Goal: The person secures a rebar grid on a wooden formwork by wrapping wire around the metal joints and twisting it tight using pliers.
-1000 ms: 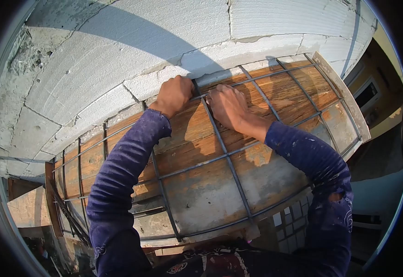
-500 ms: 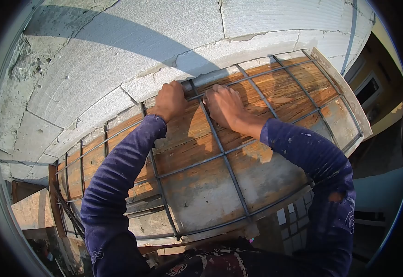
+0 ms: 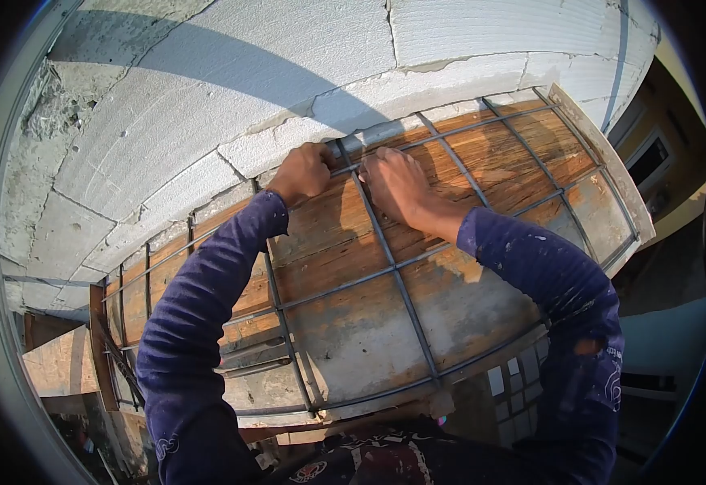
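Observation:
A grid of dark steel reinforcing bars (image 3: 412, 314) lies over a weathered wooden board (image 3: 320, 226). My left hand (image 3: 304, 172) is closed on the long bar nearest the wall, just left of a crossing. On the crossing's other side is my right hand (image 3: 399, 184), its fingers curled together against the crossing bar. Whatever sits inside those right fingers is hidden. Both hands are close together, with the crossing bar (image 3: 377, 230) running between them towards me.
A white block wall (image 3: 288, 65) rises behind the board. Upright edge boards close the right end (image 3: 603, 153) and left end (image 3: 101, 347). A pale slatted or gridded object (image 3: 514, 388) shows below the near edge. Wooden pieces (image 3: 66, 364) lie beyond the left end.
My left hand has shifted slightly to the right and turned a little. The right hand stays at the crossing with a small change of its fingers. The view has moved slightly.

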The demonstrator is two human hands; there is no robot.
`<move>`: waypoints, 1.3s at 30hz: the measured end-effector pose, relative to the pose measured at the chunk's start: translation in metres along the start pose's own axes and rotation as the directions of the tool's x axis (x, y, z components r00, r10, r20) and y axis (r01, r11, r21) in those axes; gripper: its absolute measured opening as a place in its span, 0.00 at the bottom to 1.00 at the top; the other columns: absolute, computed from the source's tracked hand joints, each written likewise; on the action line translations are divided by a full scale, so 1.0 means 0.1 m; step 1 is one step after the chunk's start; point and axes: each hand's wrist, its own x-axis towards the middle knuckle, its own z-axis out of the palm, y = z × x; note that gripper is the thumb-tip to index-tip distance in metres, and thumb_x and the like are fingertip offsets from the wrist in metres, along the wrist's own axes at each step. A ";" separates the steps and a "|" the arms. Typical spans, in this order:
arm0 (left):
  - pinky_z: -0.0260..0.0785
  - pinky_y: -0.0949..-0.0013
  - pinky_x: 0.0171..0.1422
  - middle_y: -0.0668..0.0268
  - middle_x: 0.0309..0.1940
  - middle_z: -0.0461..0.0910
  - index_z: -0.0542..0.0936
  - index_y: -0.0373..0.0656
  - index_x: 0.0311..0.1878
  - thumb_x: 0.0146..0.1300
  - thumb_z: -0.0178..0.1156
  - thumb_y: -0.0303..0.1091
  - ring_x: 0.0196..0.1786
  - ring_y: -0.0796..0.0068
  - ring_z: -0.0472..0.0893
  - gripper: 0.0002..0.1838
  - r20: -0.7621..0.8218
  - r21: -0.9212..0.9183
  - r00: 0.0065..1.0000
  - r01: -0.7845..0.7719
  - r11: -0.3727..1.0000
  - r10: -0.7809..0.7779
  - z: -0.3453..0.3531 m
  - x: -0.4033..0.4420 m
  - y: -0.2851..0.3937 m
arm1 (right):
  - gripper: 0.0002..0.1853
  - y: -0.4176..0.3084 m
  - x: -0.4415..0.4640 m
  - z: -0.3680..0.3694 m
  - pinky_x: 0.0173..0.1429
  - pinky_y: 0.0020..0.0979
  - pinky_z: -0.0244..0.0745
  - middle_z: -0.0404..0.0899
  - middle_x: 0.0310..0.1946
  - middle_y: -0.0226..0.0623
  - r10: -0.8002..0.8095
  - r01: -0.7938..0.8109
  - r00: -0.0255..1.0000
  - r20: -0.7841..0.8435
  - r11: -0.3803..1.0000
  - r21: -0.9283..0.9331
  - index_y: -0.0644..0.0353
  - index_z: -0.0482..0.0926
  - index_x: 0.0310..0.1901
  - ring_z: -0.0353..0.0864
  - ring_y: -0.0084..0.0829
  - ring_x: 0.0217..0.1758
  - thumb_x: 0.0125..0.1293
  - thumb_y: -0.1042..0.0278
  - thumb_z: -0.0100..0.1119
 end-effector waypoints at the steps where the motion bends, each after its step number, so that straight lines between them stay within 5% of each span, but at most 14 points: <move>1: 0.77 0.56 0.58 0.47 0.45 0.87 0.87 0.39 0.47 0.61 0.58 0.29 0.50 0.49 0.87 0.14 0.046 0.012 0.994 -0.101 0.995 0.101 -0.05 0.01 -0.05 | 0.11 0.01 0.00 0.02 0.56 0.49 0.81 0.83 0.52 0.51 0.006 -0.006 1.000 0.008 1.000 0.010 0.63 0.84 0.47 0.84 0.53 0.55 0.62 0.75 0.66; 5: 0.75 0.56 0.53 0.53 0.41 0.86 0.82 0.39 0.51 0.63 0.59 0.28 0.45 0.56 0.85 0.14 0.159 -0.010 0.961 -0.229 0.973 0.228 -0.14 0.03 -0.10 | 0.12 0.05 0.01 0.08 0.57 0.49 0.80 0.82 0.54 0.51 -0.018 0.017 0.999 -0.035 0.999 -0.030 0.63 0.84 0.48 0.84 0.54 0.56 0.62 0.75 0.66; 11: 0.75 0.55 0.52 0.52 0.41 0.86 0.81 0.39 0.52 0.63 0.61 0.28 0.44 0.52 0.85 0.14 0.320 0.090 0.896 -0.353 0.931 0.309 -0.26 0.11 -0.04 | 0.13 0.03 0.02 0.08 0.57 0.50 0.80 0.82 0.52 0.50 0.025 -0.024 0.999 -0.021 0.999 0.039 0.63 0.84 0.47 0.83 0.54 0.56 0.61 0.74 0.68; 13: 0.76 0.55 0.52 0.51 0.41 0.86 0.82 0.39 0.50 0.62 0.62 0.28 0.44 0.50 0.85 0.13 0.291 0.110 0.905 -0.355 0.928 0.312 -0.24 0.12 0.00 | 0.07 0.01 0.02 0.09 0.56 0.41 0.84 0.83 0.49 0.47 0.091 -0.091 0.996 -0.010 0.995 0.030 0.64 0.85 0.44 0.85 0.45 0.56 0.68 0.77 0.59; 16: 0.77 0.53 0.52 0.51 0.41 0.87 0.84 0.38 0.46 0.60 0.65 0.28 0.44 0.48 0.86 0.11 0.230 0.157 0.891 -0.431 0.889 0.392 -0.25 0.14 0.04 | 0.12 0.06 0.01 0.08 0.55 0.49 0.81 0.82 0.49 0.51 -0.016 0.017 1.000 -0.016 0.999 0.031 0.63 0.84 0.47 0.84 0.53 0.54 0.61 0.74 0.68; 21: 0.79 0.53 0.53 0.52 0.42 0.87 0.87 0.37 0.41 0.59 0.65 0.28 0.45 0.46 0.86 0.08 0.146 0.247 0.856 -0.516 0.820 0.495 -0.19 0.16 -0.05 | 0.11 0.08 0.02 0.12 0.54 0.48 0.81 0.82 0.48 0.51 -0.012 0.012 1.000 0.006 0.999 -0.032 0.65 0.84 0.46 0.84 0.53 0.54 0.62 0.74 0.68; 23: 0.78 0.52 0.52 0.51 0.40 0.87 0.87 0.37 0.42 0.62 0.62 0.29 0.45 0.46 0.86 0.09 0.121 0.251 0.760 -0.646 0.721 0.639 -0.22 0.14 -0.01 | 0.11 0.02 0.03 0.05 0.54 0.48 0.81 0.82 0.48 0.52 -0.009 0.009 1.000 0.010 1.000 -0.028 0.65 0.83 0.46 0.84 0.53 0.54 0.62 0.74 0.68; 26: 0.78 0.50 0.51 0.50 0.39 0.85 0.85 0.36 0.45 0.66 0.57 0.29 0.45 0.46 0.85 0.11 0.270 0.299 0.724 -0.689 0.660 0.634 -0.29 0.18 0.02 | 0.05 -0.04 -0.02 -0.04 0.55 0.43 0.84 0.82 0.44 0.49 -0.014 0.013 1.000 -0.029 0.999 -0.029 0.66 0.84 0.40 0.85 0.49 0.54 0.65 0.77 0.62; 30: 0.78 0.49 0.50 0.49 0.39 0.84 0.82 0.35 0.48 0.69 0.55 0.29 0.45 0.45 0.85 0.11 0.331 0.381 0.670 -0.739 0.555 0.665 -0.29 0.24 0.03 | 0.11 -0.04 0.01 -0.06 0.48 0.51 0.81 0.84 0.38 0.52 0.005 0.004 0.997 -0.082 0.994 0.106 0.65 0.79 0.44 0.86 0.58 0.45 0.66 0.67 0.67; 32: 0.78 0.49 0.50 0.49 0.41 0.83 0.81 0.35 0.50 0.70 0.54 0.30 0.46 0.44 0.85 0.12 0.434 0.455 0.712 -0.702 0.548 0.553 -0.28 0.24 0.08 | 0.13 -0.05 0.02 -0.07 0.47 0.52 0.81 0.84 0.36 0.52 0.028 -0.012 0.993 -0.113 0.990 0.140 0.64 0.78 0.45 0.86 0.58 0.43 0.67 0.65 0.67; 36: 0.77 0.49 0.51 0.49 0.40 0.83 0.80 0.35 0.51 0.71 0.54 0.29 0.47 0.44 0.85 0.12 0.414 0.453 0.672 -0.737 0.501 0.614 -0.26 0.21 0.00 | 0.13 -0.04 0.02 -0.06 0.43 0.53 0.80 0.85 0.36 0.53 -0.014 0.017 0.997 -0.073 0.999 0.035 0.64 0.76 0.46 0.87 0.58 0.42 0.69 0.64 0.64; 38: 0.76 0.48 0.52 0.47 0.39 0.82 0.78 0.34 0.51 0.69 0.55 0.29 0.47 0.43 0.84 0.12 0.259 0.374 0.660 -0.742 0.557 0.705 -0.25 0.17 -0.03 | 0.13 -0.05 0.02 -0.09 0.42 0.53 0.80 0.85 0.36 0.54 -0.056 0.055 0.995 -0.087 0.998 -0.014 0.64 0.76 0.47 0.87 0.58 0.42 0.70 0.64 0.63; 39: 0.76 0.48 0.52 0.47 0.39 0.82 0.78 0.34 0.51 0.69 0.55 0.29 0.47 0.43 0.84 0.12 0.258 0.372 0.660 -0.742 0.557 0.706 -0.24 0.18 -0.03 | 0.12 -0.05 0.02 -0.10 0.43 0.50 0.83 0.85 0.36 0.54 -0.096 0.091 0.994 -0.059 0.992 -0.083 0.66 0.76 0.49 0.88 0.55 0.44 0.68 0.70 0.61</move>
